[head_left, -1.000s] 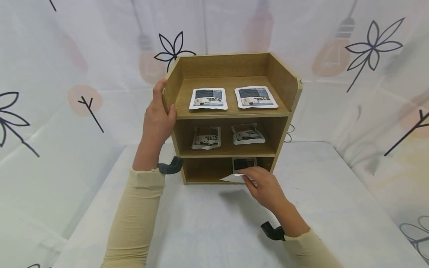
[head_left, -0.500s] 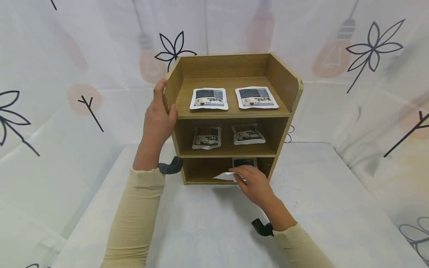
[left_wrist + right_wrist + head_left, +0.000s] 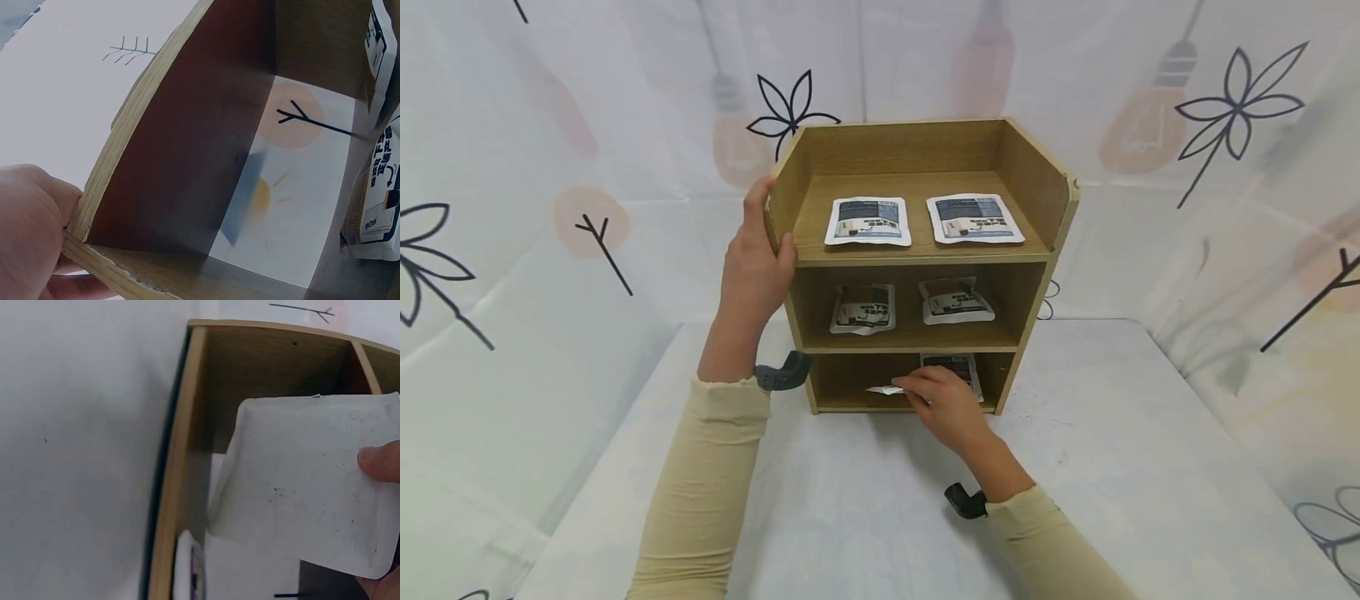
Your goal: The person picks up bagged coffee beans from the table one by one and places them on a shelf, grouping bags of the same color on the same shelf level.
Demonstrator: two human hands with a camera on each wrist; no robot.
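My left hand [image 3: 752, 267] grips the upper left side of a wooden shelf unit [image 3: 910, 260]; the left wrist view has that hand [image 3: 37, 231] at the board's edge. At the bottom compartment's opening, my right hand [image 3: 946, 407] pinches a flat white pouch [image 3: 886, 389] by its edge. Up close, the pouch [image 3: 306, 481] turns its plain, speckled side to the right wrist view, with the thumb [image 3: 381, 464] on it. Behind the right hand another pouch [image 3: 958, 367] stands in the bottom compartment's right half, partly hidden.
Two printed pouches lie on the top shelf, a left one [image 3: 868, 221] and a right one [image 3: 974, 218]. The middle shelf bears two more, a left one [image 3: 863, 308] and a right one [image 3: 956, 300]. A white-covered table [image 3: 820, 517] supports the unit.
My right hand has moved left and slightly up with the white pouch, further into the bottom compartment, so more of the pouch behind shows. The left hand stays on the shelf unit's side.
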